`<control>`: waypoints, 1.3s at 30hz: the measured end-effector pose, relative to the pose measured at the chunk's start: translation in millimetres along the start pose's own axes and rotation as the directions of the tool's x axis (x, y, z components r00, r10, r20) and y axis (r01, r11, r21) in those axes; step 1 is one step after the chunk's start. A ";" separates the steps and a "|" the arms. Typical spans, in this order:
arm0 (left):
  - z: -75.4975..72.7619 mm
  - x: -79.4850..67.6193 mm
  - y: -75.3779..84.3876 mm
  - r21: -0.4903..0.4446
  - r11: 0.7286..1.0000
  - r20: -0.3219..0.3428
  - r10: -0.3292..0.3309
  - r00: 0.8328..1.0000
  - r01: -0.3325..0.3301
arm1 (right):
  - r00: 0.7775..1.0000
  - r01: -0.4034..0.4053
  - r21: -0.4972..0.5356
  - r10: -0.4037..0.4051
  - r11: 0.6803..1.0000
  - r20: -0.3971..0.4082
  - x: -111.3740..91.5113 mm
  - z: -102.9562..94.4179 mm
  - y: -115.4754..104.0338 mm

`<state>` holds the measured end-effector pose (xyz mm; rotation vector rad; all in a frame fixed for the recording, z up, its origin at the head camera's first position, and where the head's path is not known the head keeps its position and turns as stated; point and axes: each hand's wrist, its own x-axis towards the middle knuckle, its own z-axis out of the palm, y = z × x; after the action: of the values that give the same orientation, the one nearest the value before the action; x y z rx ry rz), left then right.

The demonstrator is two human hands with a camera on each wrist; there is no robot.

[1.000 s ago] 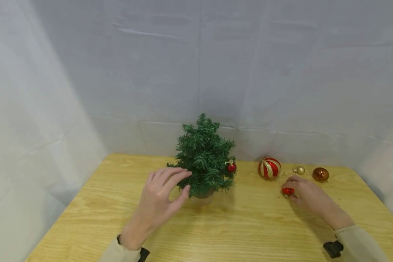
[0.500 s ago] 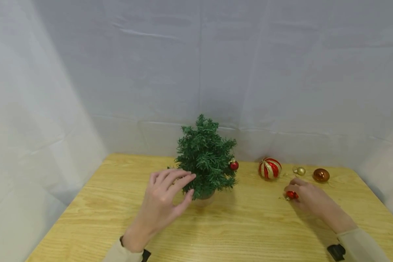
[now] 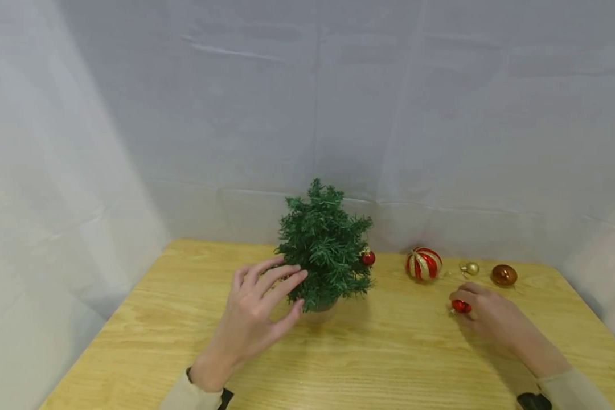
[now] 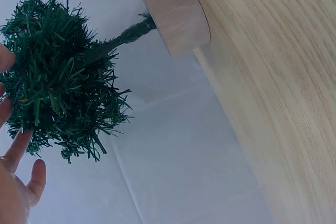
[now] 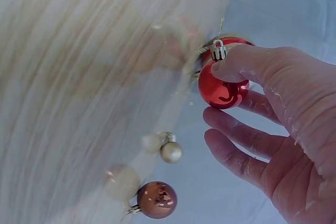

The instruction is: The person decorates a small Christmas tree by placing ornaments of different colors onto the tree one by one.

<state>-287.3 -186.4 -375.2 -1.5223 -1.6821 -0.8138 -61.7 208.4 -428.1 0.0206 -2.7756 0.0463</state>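
A small green artificial Christmas tree [image 3: 322,245] stands at the middle of the table, its round light-wood pot [image 4: 176,14] plain in the left wrist view. Relaxed and spread, the fingers of my left hand [image 3: 258,310] reach against the tree's left branches. At right, my right hand [image 3: 494,316] pinches a shiny red bauble [image 5: 223,85] between thumb and fingers, its silver cap and gold string pointing away. Another small red bauble [image 3: 368,258] hangs on the tree's right side.
On the wooden table [image 3: 379,353], a red-and-gold striped bauble [image 3: 423,263], a small gold bauble [image 3: 472,268] and a copper-brown bauble [image 3: 504,275] lie along the back right. Behind the table hangs a pale cloth backdrop [image 3: 369,114].
My right hand has drawn slightly rightward and nearer with the red bauble, whose cap has turned. My left fingers have moved a little to the right, and the tree has shifted slightly.
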 end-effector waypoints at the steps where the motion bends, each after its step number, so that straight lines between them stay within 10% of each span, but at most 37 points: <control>1: 0.1 -0.2 -0.2 0.001 1.000 0.000 0.000 1.000 0.000 | 1.000 -0.013 0.005 0.013 1.000 0.005 -0.2 -1.8 -2.2; 10: 1.4 -1.3 -1.8 0.006 1.000 0.003 0.001 1.000 -0.001 | 0.994 -0.111 0.037 0.111 0.993 0.023 -2.3 -20.5 -25.2; 26: 5.3 -0.7 -20.8 -0.082 0.993 0.001 0.083 0.997 -0.082 | 0.954 0.018 -0.017 -0.022 1.000 -0.300 -5.2 -34.7 -80.6; 39: 9.7 3.2 -37.5 -0.174 0.969 -0.035 0.170 0.985 -0.173 | 0.932 -0.035 -0.027 0.023 0.999 -0.363 -3.2 -50.5 -132.9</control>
<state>-325.7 -180.5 -377.5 -1.7476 -1.4716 -0.9008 -38.0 77.4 -378.1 -0.0340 -2.4055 0.0101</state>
